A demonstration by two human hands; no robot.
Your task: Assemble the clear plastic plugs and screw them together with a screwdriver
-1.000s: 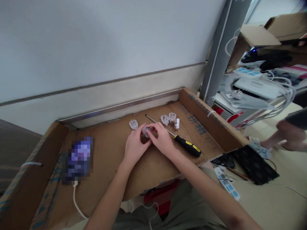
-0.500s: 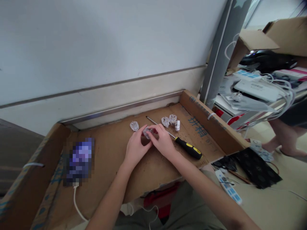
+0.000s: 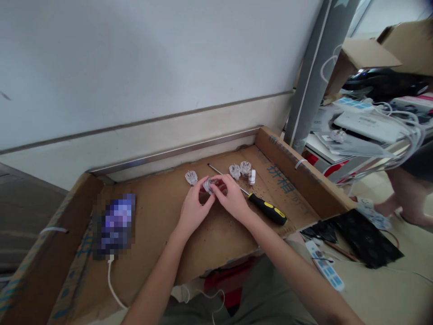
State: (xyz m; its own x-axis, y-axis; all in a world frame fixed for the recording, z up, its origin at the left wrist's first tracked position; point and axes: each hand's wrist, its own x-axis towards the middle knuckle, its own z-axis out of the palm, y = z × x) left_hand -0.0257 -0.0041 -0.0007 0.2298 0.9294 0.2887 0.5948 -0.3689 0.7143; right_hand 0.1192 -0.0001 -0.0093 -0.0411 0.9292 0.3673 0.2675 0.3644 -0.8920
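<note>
Between the fingertips of both my hands is a clear plastic plug (image 3: pixel 209 185), partly covered by the fingers. My left hand (image 3: pixel 195 203) grips it from the left, and my right hand (image 3: pixel 230 195) pinches it from the right. Behind my left hand a single clear plug (image 3: pixel 191 177) lies with its pins up. Several more clear plugs (image 3: pixel 234 170) sit in a cluster beyond my right hand, one of them turned on its side. A screwdriver (image 3: pixel 268 209) with a black and yellow handle lies to the right, its shaft passing behind my right hand.
Cardboard with raised sides (image 3: pixel 297 176) forms the work tray. At its left lies a blurred-out device (image 3: pixel 117 225) on a white cable. On the floor to the right are a power strip (image 3: pixel 324 265) and a black sheet (image 3: pixel 367 239). A person's legs (image 3: pixel 411 194) show at far right.
The view has shifted slightly, so everything sits a little further right. Both hands keep hold of the plug, with only a slight shift of the fingers.
</note>
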